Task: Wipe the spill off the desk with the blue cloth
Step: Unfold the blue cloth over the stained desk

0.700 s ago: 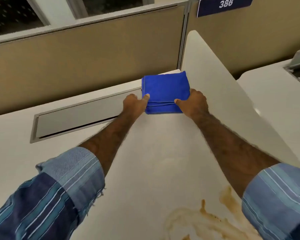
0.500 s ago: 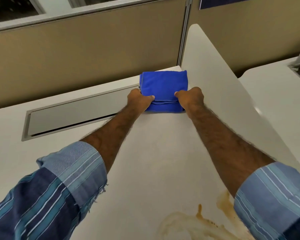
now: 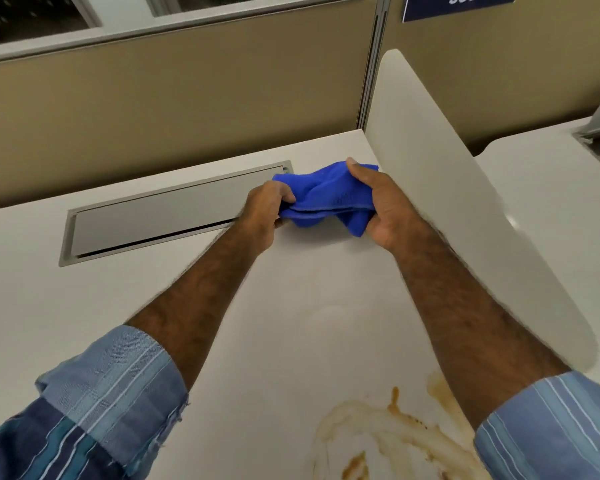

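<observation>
The blue cloth is bunched up and lifted just above the far part of the white desk. My left hand grips its left end with the fingers curled in. My right hand clutches its right end, thumb on top. A brown, streaky spill lies on the desk near the front edge, below my right forearm, well short of the cloth. Part of the spill is hidden by my right sleeve.
A grey cable-tray flap is set into the desk to the left of my hands. A white side divider stands close on the right. A tan partition wall closes the back. Another desk lies beyond the divider.
The cloth lay folded flat on the desk with my hands at its sides; now both hands have gathered it into a crumpled bunch and raised it slightly towards me.
</observation>
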`<state>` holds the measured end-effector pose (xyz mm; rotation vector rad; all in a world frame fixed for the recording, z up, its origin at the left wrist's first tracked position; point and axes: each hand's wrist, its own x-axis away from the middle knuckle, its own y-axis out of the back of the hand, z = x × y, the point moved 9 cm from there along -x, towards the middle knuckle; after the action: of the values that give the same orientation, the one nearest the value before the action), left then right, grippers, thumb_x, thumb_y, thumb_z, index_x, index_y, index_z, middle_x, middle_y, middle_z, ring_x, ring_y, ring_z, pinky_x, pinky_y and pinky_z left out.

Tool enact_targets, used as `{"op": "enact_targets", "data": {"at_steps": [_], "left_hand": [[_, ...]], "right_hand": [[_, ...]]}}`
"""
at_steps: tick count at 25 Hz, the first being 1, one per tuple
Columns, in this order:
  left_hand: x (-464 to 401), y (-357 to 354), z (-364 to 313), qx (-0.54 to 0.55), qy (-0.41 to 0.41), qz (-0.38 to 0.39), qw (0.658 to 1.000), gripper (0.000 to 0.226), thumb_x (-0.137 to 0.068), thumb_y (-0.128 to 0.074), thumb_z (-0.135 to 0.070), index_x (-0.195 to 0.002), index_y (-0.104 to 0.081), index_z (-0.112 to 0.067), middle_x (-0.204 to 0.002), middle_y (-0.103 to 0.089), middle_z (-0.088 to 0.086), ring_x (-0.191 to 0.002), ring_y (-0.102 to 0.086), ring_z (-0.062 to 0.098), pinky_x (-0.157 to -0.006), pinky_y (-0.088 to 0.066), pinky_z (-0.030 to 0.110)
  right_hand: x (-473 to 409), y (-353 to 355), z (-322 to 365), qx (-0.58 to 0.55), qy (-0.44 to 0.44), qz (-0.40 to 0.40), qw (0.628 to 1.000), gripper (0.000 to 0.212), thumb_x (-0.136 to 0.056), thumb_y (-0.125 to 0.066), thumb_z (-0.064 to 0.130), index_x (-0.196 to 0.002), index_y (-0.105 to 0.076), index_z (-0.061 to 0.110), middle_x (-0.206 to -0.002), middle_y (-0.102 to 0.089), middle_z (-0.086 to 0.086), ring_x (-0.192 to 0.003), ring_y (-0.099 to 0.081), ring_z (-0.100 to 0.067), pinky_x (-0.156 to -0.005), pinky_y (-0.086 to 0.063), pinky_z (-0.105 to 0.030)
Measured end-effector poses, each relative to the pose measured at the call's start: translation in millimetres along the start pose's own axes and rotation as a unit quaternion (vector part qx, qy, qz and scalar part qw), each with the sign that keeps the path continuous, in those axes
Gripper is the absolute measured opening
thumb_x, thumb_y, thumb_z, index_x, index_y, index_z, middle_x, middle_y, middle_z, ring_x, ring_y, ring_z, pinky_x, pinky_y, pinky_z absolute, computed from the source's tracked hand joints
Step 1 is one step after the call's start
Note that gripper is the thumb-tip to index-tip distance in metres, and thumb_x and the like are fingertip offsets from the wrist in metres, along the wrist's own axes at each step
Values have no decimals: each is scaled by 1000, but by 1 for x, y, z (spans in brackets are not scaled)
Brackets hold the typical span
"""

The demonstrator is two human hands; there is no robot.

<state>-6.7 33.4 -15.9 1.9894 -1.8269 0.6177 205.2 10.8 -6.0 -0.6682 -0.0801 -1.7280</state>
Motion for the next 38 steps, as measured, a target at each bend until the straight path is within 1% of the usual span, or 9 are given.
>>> {"op": "enact_targets", "data": {"at_steps": [5,10,14,19,21,24,28,32,38], "left_hand": [[78,22,2,78,-29,79,993,45,-61,-60,-13,-104,-61,-1,-113,-62,12,-102,-60,22,-85,-53,33],[161,56,26,159,-20,190,969,27,-80,-60,-6,-103,-73,-4,-111,-71,10,-94,-64,21,-79,-56,30],[231,89,67,151,3,253,955,37,-101,-60,-38,-116,-77,-8,-124,-73,13,-105,-69,27,-90,-60,38],[321,101,115,130,35,368,920,65,-103,-50,-64,-149,-58,-20,-151,-60,12,-138,-59,31,-110,-51,44],[346,116,126,177,35,358,916,62,-102,-56,-60,-152,-55,-22,-157,-56,11,-145,-53,32,-121,-42,48],[370,149,131,184,-22,285,940,51,-102,-65,-47,-147,-60,-24,-151,-61,9,-142,-57,29,-110,-53,41],[395,190,127,103,-143,208,962,42,-104,-61,-47,-142,-62,-28,-140,-70,0,-130,-67,20,-101,-59,35],[415,224,123,-25,-237,129,963,29,-103,-56,-57,-125,-66,-42,-127,-75,-12,-120,-71,10,-96,-59,30],[430,232,148,-82,-256,143,953,29,-102,-58,-57,-128,-60,-44,-125,-72,-18,-117,-69,4,-100,-56,32]], "right_hand": [[65,9,0,24,54,-22,998,36,-95,-77,32,-124,-77,11,-124,-80,-11,-119,-74,-29,-92,-62,-37],[168,-12,6,71,142,29,987,28,-86,-75,27,-112,-75,19,-108,-79,-4,-96,-74,-21,-80,-62,-37],[262,-39,3,107,202,87,970,29,-83,-73,17,-112,-69,15,-97,-71,-4,-75,-66,-19,-54,-50,-26],[367,-80,-13,166,247,149,943,24,-78,-76,17,-95,-65,31,-92,-66,2,-80,-66,-15,-62,-54,-31],[399,-89,-27,201,247,162,934,23,-79,-78,20,-96,-63,23,-88,-64,-3,-79,-64,-16,-64,-54,-32],[432,-91,-48,231,233,151,933,42,-79,-84,26,-105,-56,7,-90,-57,-22,-79,-55,-31,-68,-47,-46],[459,-77,-85,249,182,87,947,44,-78,-88,36,-109,-63,17,-95,-75,-2,-82,-75,-21,-67,-60,-28],[469,-62,-130,289,127,33,948,57,-75,-92,46,-118,-64,21,-114,-80,3,-101,-80,-16,-84,-63,-33],[475,-41,-203,212,-27,72,974,27,-89,-86,33,-114,-84,22,-119,-83,-3,-109,-80,-22,-93,-62,-36]]}}
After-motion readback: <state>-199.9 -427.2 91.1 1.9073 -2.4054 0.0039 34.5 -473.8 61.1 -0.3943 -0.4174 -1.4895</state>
